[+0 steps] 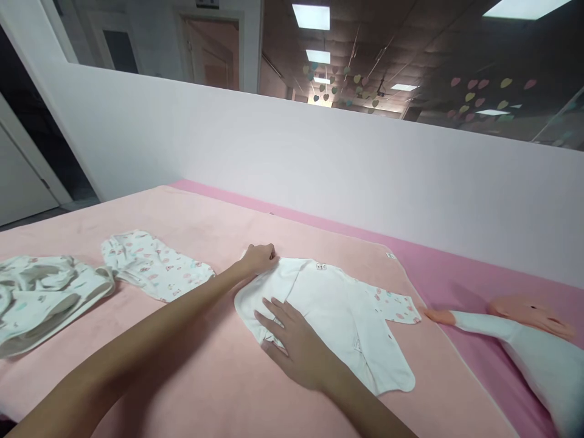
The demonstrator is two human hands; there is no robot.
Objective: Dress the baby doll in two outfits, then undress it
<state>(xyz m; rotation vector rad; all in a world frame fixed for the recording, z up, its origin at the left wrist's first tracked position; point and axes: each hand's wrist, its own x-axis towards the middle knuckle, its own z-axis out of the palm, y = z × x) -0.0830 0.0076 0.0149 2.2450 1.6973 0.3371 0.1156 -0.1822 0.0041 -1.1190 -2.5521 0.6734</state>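
A small white baby top [337,304] with pink-patterned sleeve lining lies spread on the light pink blanket [205,365]. My left hand [259,258] reaches across to the top's far left corner with its fingers curled, pinching the fabric edge. My right hand [292,340] lies flat and open on the near left part of the garment, fingers spread, pressing it down. One sleeve [396,307] sticks out to the right.
Patterned baby trousers [152,264] lie left of the top, and a crumpled white garment [41,298] lies at the far left. A baby doll [524,340] in white lies at the right on the darker pink sheet [456,267]. A white wall [319,158] stands behind.
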